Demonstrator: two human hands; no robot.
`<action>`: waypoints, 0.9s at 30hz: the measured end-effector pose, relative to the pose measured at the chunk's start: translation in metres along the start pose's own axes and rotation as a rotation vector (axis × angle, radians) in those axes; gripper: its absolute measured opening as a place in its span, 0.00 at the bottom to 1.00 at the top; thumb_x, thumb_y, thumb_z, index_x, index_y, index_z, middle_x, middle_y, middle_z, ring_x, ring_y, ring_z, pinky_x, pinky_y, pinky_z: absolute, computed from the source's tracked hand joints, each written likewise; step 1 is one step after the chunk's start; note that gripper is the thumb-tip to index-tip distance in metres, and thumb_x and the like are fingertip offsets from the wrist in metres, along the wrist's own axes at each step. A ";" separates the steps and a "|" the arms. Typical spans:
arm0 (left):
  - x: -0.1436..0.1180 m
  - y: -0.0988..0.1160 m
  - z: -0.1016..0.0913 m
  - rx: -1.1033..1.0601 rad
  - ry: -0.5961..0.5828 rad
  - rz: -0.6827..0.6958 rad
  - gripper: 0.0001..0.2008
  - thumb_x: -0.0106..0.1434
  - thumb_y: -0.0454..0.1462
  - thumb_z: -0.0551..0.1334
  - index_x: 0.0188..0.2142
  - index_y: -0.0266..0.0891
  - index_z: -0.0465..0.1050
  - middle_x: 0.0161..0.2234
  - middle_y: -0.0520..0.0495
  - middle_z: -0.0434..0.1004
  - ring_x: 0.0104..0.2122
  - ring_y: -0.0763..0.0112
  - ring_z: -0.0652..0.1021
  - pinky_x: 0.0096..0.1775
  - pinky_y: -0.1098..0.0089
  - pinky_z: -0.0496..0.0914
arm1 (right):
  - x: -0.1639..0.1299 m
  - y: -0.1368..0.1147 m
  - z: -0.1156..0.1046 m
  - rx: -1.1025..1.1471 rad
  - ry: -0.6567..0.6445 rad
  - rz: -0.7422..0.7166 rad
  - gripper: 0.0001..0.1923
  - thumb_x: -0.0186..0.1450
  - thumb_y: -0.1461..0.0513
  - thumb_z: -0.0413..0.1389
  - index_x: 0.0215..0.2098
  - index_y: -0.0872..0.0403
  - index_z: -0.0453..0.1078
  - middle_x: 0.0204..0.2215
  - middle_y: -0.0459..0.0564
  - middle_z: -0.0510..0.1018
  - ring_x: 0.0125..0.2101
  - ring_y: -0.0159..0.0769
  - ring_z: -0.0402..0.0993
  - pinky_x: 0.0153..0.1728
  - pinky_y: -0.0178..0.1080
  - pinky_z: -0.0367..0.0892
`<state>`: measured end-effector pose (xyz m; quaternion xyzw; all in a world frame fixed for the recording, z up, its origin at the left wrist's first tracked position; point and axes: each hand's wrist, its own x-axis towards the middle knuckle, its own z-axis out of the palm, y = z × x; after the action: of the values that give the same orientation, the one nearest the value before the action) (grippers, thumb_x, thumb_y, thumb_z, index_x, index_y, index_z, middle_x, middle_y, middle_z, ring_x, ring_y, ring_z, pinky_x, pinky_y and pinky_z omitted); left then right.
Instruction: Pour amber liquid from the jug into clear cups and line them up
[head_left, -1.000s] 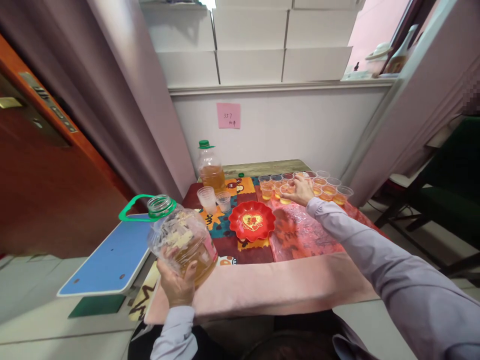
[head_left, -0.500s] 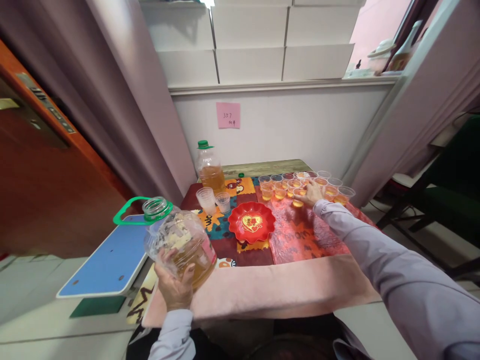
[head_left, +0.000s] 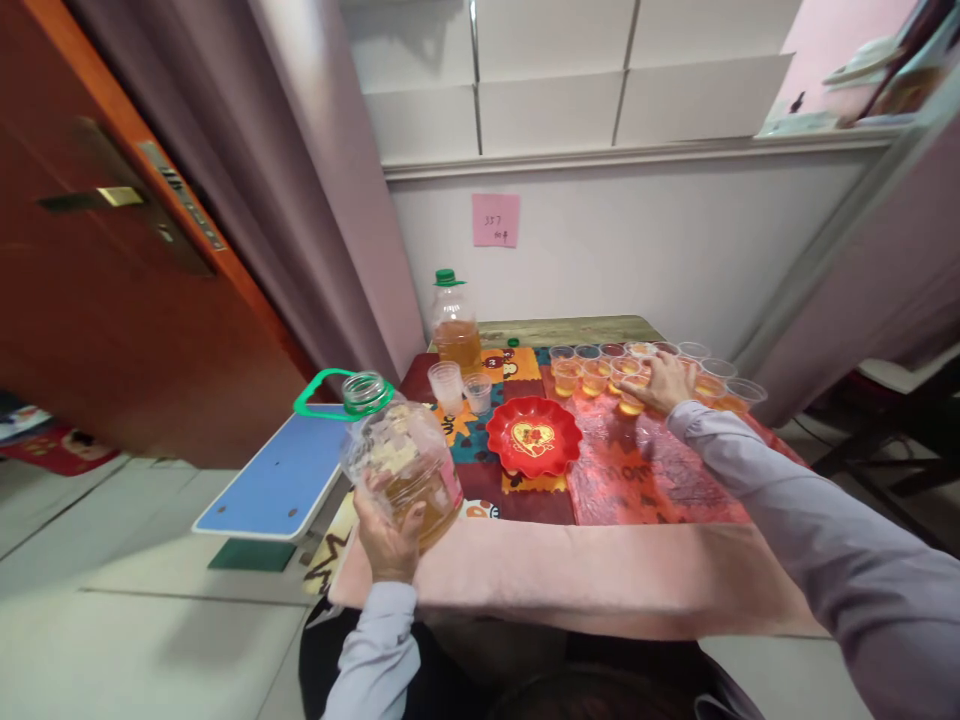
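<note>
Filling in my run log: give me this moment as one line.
left hand: grip on open oil jug | right hand: on filled cups | red dish: mid-table

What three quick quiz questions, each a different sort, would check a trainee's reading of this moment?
1. True or false: the left hand holds the big jug off the table.
2. Where is the right hand? A) on the red plate B) among the filled cups C) on the door
3. Fill in: the jug's neck ring and handle are ____.

Key: 1 true. 2 B, at the cups behind the red plate. 3 green.
</note>
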<state>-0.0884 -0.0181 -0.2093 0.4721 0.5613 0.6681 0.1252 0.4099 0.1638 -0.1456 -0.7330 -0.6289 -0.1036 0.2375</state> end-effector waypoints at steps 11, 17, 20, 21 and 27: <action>-0.007 0.011 0.000 -0.012 0.004 0.014 0.51 0.51 0.60 0.73 0.67 0.41 0.62 0.56 0.33 0.75 0.58 0.45 0.77 0.60 0.47 0.71 | -0.026 -0.200 -0.016 0.208 -0.315 -0.502 0.16 0.75 0.54 0.53 0.49 0.47 0.82 0.48 0.52 0.83 0.49 0.45 0.80 0.48 0.42 0.71; -0.010 0.009 -0.004 -0.017 0.000 -0.013 0.50 0.52 0.59 0.74 0.68 0.42 0.62 0.57 0.33 0.76 0.59 0.45 0.77 0.60 0.47 0.72 | -0.032 -0.270 0.012 0.166 -0.419 -0.585 0.19 0.72 0.57 0.56 0.58 0.46 0.78 0.55 0.57 0.80 0.49 0.49 0.81 0.46 0.44 0.73; -0.010 0.005 -0.008 -0.006 0.003 -0.002 0.50 0.52 0.59 0.74 0.68 0.43 0.63 0.56 0.33 0.77 0.58 0.44 0.78 0.59 0.45 0.72 | -0.027 -0.285 0.022 0.144 -0.452 -0.606 0.17 0.72 0.60 0.54 0.55 0.48 0.80 0.53 0.59 0.81 0.46 0.49 0.82 0.46 0.45 0.74; -0.010 0.003 -0.009 0.001 -0.007 0.003 0.50 0.52 0.58 0.74 0.69 0.44 0.62 0.57 0.33 0.77 0.58 0.44 0.78 0.59 0.44 0.72 | -0.025 -0.287 0.025 0.140 -0.459 -0.610 0.17 0.73 0.61 0.53 0.52 0.49 0.82 0.52 0.60 0.82 0.45 0.49 0.83 0.46 0.45 0.74; -0.010 0.000 -0.014 0.025 -0.038 -0.004 0.52 0.51 0.59 0.74 0.69 0.45 0.62 0.58 0.32 0.77 0.59 0.40 0.78 0.59 0.43 0.73 | -0.018 -0.291 0.038 0.149 -0.448 -0.603 0.15 0.72 0.64 0.54 0.48 0.50 0.82 0.49 0.57 0.84 0.48 0.46 0.82 0.47 0.40 0.73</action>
<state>-0.0945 -0.0340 -0.2135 0.4853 0.5681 0.6515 0.1312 0.1186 0.1941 -0.1234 -0.5005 -0.8583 0.0401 0.1056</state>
